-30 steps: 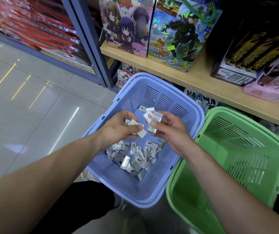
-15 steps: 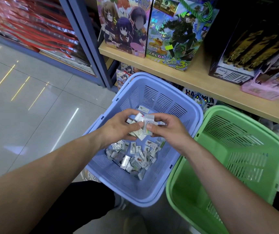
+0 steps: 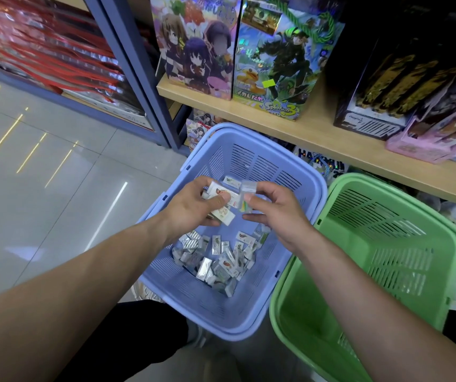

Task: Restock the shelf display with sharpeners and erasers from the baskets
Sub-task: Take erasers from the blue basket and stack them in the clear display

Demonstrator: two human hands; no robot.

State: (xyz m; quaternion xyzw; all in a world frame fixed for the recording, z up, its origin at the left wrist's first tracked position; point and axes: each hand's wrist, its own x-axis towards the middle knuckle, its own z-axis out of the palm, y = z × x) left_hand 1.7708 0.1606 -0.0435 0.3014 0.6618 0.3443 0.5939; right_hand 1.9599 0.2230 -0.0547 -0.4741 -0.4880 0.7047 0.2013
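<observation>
Over the lilac plastic basket [image 3: 317, 186], the left hand [image 3: 191, 208] is clutching wrapped white erasers [image 3: 222, 213], the right hand [image 3: 279, 213] pinching a clear packet [image 3: 246, 194]; most stock is lying unshelved.

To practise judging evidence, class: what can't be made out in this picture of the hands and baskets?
Head view: packets in left hand, count hidden by fingers.
Head view: item in right hand, blurred.
Head view: loose packets, print too small.
Head view: green basket floor, partly behind right forearm.

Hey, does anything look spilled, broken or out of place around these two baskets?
Nothing stands out. The small wrapped packets lie heaped inside the blue plastic basket, the green plastic basket sits beside it, and the left hand and right hand hold more above.
</observation>
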